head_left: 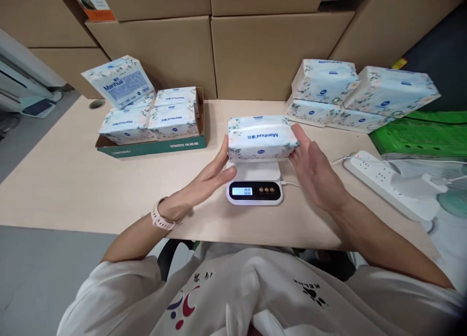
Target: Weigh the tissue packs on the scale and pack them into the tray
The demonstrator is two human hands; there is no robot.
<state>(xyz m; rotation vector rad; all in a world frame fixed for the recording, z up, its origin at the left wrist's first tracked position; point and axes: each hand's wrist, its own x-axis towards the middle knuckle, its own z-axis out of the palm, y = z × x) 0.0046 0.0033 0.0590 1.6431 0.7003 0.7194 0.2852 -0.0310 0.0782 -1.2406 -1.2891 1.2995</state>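
- Digital scale [254, 200], near the tabletop's [153, 190] front edge: back hidden by the tissue pack [262, 139]; button labels [266, 194] too small to read.
- Cardboard boxes [277, 59], back edge: cut off above.
- Green plastic crate [423, 137], toward right edge: cut off.

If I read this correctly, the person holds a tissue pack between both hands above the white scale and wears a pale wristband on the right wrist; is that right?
Not quite: the head view shows the pale wristband on the left wrist. The left hand and right hand do hold the tissue pack above the white scale.
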